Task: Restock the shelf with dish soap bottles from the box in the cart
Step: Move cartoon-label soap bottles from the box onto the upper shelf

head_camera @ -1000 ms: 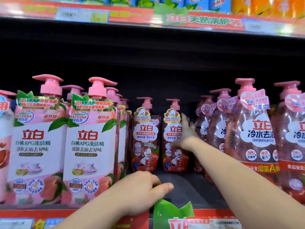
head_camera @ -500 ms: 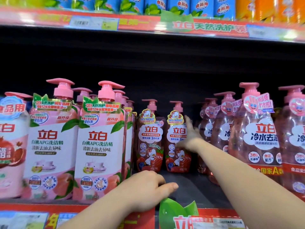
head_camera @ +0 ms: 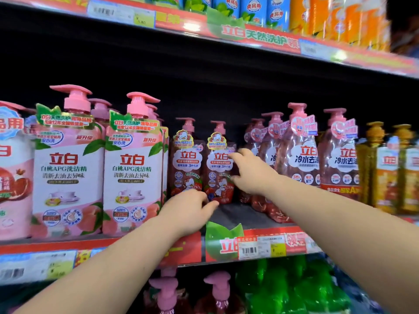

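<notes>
Through the head camera, your right hand (head_camera: 250,172) reaches far into the shelf (head_camera: 247,217) and clasps the right strawberry bottle (head_camera: 217,175) from its right side, with fingers over the label edge and thumb lower down (blur softens the detail). That bottle stands upright, far back, just beside the left strawberry bottle (head_camera: 186,164). Your left hand (head_camera: 188,211) is a curled fist holding nothing, thumb out, at the near shelf edge. White peach bottles (head_camera: 133,168) stand to the left and clear pink bottles (head_camera: 299,155) to the right.
</notes>
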Motion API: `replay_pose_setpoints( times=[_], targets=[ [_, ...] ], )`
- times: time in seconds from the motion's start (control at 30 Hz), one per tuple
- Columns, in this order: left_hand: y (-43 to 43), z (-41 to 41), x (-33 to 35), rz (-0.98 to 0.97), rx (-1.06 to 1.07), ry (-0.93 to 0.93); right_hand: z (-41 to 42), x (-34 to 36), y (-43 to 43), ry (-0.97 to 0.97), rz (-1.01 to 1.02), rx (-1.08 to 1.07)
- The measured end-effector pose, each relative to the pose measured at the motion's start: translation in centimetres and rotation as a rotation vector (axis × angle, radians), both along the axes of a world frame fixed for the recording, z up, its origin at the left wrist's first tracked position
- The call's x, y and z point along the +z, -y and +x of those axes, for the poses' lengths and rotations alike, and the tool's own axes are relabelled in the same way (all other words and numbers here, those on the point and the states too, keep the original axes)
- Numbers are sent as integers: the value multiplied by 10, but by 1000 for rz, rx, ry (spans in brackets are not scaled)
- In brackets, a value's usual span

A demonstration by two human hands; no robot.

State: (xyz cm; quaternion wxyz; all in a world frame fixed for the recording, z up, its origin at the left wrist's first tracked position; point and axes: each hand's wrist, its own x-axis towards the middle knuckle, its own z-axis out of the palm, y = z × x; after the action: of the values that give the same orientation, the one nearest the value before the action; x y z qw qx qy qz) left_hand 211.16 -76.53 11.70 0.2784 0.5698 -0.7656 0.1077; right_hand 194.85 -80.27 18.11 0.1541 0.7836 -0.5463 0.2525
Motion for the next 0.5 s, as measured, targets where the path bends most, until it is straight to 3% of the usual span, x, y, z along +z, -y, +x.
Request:
replay_pose_setpoints(
  times=[0.13, 0.5],
  targets=[
    [-12, -8, 10, -109, 13, 50, -16, -12, -47, -134, -38, -27],
    [-102, -82, -29, -36, -98, 185, -103, -54, -171, -271, 85, -310]
  ],
)
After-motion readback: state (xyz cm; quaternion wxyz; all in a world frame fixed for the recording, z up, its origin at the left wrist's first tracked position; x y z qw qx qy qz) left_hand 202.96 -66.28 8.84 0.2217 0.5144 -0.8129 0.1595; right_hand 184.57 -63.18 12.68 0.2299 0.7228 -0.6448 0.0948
